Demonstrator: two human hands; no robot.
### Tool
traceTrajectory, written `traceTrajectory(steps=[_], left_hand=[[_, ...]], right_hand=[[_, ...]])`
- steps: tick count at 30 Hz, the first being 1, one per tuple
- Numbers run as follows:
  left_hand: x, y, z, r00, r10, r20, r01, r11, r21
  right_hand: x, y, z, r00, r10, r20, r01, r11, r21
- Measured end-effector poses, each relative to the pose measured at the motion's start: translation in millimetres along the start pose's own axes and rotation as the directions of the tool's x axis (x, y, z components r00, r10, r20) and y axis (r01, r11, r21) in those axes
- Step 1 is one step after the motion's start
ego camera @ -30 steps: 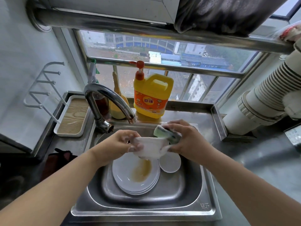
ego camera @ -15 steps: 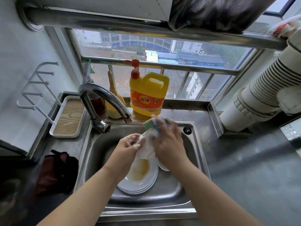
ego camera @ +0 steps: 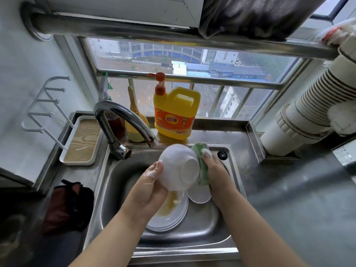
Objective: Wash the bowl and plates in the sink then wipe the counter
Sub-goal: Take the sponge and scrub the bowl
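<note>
Over the steel sink (ego camera: 119, 182), left hand (ego camera: 148, 187) grips the upturned bowl (ego camera: 179, 168); right hand (ego camera: 215, 170) fingers press a green sponge (ego camera: 202, 170) against it.

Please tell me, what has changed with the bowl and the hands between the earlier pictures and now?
The bowl was turned, so its base now faces the camera. The right hand moved the sponge from the bowl's top to its right side. The left hand still holds the bowl. The plates stayed in the sink.
</note>
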State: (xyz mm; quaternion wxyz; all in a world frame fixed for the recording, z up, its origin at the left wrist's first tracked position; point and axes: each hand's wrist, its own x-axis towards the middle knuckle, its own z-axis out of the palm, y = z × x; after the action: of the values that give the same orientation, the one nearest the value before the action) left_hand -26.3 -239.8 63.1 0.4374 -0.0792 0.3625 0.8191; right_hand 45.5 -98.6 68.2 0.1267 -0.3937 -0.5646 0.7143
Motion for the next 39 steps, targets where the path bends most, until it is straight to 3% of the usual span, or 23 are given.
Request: traceTrajectory(steps=[2, 4, 6, 8, 11, 13, 17, 18, 19, 21, 23, 25, 26, 28, 30, 32, 34, 35, 38, 39], left_hand=[[-2, -4, 7, 1.000, 0.003, -0.014, -0.005, 0.992, -0.128], [0, -13, 11, 0.995, -0.005, -0.099, -0.012, 0.985, -0.170], [1, -21, 14, 0.987, -0.039, -0.157, 0.011, 0.985, -0.172], [0, -29, 13, 0.982, -0.087, -0.165, 0.068, 0.990, -0.120], [-4, -32, 16, 0.982, -0.119, -0.149, 0.115, 0.993, -0.032], [-2, -25, 20, 0.979, -0.106, -0.176, 0.101, 0.994, -0.036], [4, 4, 25, 0.975, -0.177, -0.138, 0.151, 0.972, -0.183], [4, 7, 24, 0.969, -0.198, -0.150, 0.164, 0.963, -0.216], [4, 8, 23, 0.965, -0.201, -0.171, 0.157, 0.958, -0.240], [3, 4, 18, 0.965, -0.172, -0.196, 0.122, 0.963, -0.242], [-1, -4, 14, 0.972, -0.133, -0.195, 0.093, 0.975, -0.203], [-5, -11, 9, 0.978, -0.089, -0.191, 0.063, 0.989, -0.136], [-7, -13, 7, 0.979, -0.075, -0.192, 0.055, 0.993, -0.107], [-5, -12, 5, 0.982, -0.051, -0.180, 0.038, 0.997, -0.071], [1, -8, 4, 0.986, -0.014, -0.164, 0.001, 0.997, -0.078], [6, -4, 4, 0.989, 0.016, -0.149, -0.034, 0.992, -0.119], [5, -4, 3, 0.988, 0.016, -0.153, -0.035, 0.992, -0.123], [3, -7, 3, 0.986, 0.003, -0.165, -0.023, 0.993, -0.119], [2, -24, -2, 0.978, -0.050, -0.204, 0.024, 0.992, -0.125], [3, -28, -3, 0.976, -0.057, -0.209, 0.035, 0.994, -0.105]], right_hand=[[-9, 15, 5, 0.994, -0.016, -0.110, 0.030, 0.991, 0.127], [-21, 30, 15, 0.959, -0.084, -0.270, 0.081, 0.996, -0.022], [-41, 44, 26, 0.900, -0.270, -0.341, 0.197, 0.952, -0.233], [-57, 50, 36, 0.863, -0.442, -0.243, 0.288, 0.828, -0.481], [-56, 40, 41, 0.777, -0.629, 0.039, 0.349, 0.378, -0.857], [-43, 28, 39, 0.709, -0.684, 0.174, 0.410, 0.199, -0.890], [-41, 41, 29, 0.467, -0.832, 0.300, 0.593, 0.043, -0.804], [-45, 50, 25, 0.434, -0.862, 0.263, 0.624, 0.077, -0.778], [-50, 59, 23, 0.448, -0.875, 0.186, 0.648, 0.174, -0.742], [-57, 66, 23, 0.578, -0.816, -0.004, 0.614, 0.439, -0.656], [-46, 52, 19, 0.757, -0.635, -0.155, 0.489, 0.708, -0.511], [-21, 31, 6, 0.896, -0.414, -0.163, 0.320, 0.855, -0.408], [-10, 19, 0, 0.923, -0.370, -0.104, 0.288, 0.846, -0.449], [-6, 1, -5, 0.900, -0.431, 0.070, 0.370, 0.667, -0.647], [-18, -2, 3, 0.804, -0.536, 0.259, 0.514, 0.408, -0.754], [-33, 11, 8, 0.678, -0.660, 0.323, 0.617, 0.273, -0.738], [-35, 32, 0, 0.629, -0.737, 0.250, 0.655, 0.329, -0.680], [-31, 38, -5, 0.643, -0.737, 0.206, 0.647, 0.380, -0.661], [-11, 37, -4, 0.792, -0.606, 0.073, 0.502, 0.579, -0.642], [-7, 33, 1, 0.822, -0.568, 0.043, 0.449, 0.600, -0.662]])
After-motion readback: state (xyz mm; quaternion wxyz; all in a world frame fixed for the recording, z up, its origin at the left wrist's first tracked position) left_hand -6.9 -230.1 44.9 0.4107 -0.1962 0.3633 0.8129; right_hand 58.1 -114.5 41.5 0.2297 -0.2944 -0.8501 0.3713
